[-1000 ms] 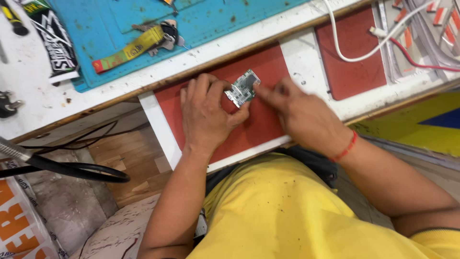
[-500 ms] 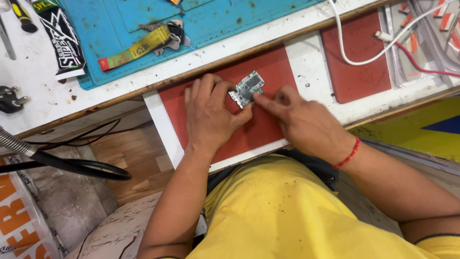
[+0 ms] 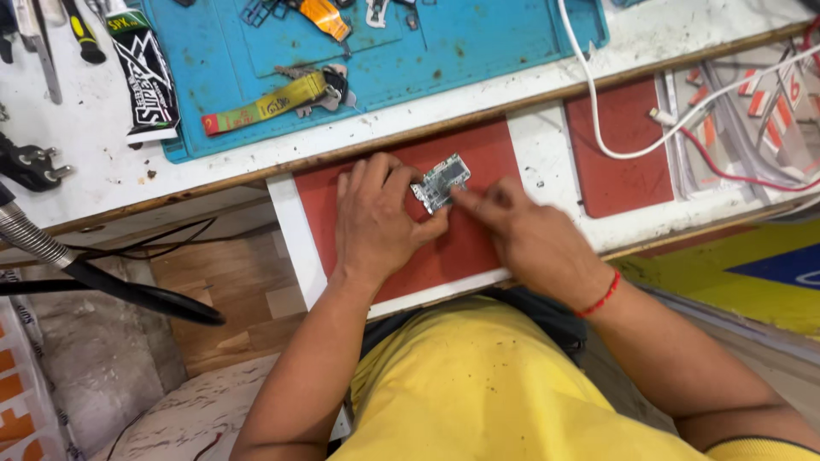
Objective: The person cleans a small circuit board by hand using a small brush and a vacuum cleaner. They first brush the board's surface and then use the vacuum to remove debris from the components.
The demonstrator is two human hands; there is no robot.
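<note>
Circuit board (image 3: 441,182), small, pale and roughly rectangular, lies on the red mat (image 3: 444,256) of a white-edged pull-out shelf, right between the person's two hands. Seen from the head camera, the left hand (image 3: 376,218) rests flat on the mat just to the board's left, fingers spread a little, with the thumb curling under the board's lower left corner and touching its edge. The right hand (image 3: 534,239) comes in from the lower right, loosely curled, its forefinger stretched out so the tip presses on the board's lower right edge. Neither hand has lifted the board; it stays pinned on the mat between thumb and fingertip. A red thread band (image 3: 600,296) circles the right wrist.

Beyond the shelf, the white workbench carries a blue work mat (image 3: 444,43) with a yellow strap (image 3: 265,107) lying on it, well apart from the hands. A black tube (image 3: 143,72) lies at the blue mat's left edge. A white cable (image 3: 615,128) runs down across a second red pad (image 3: 623,162) to the right of the board.
</note>
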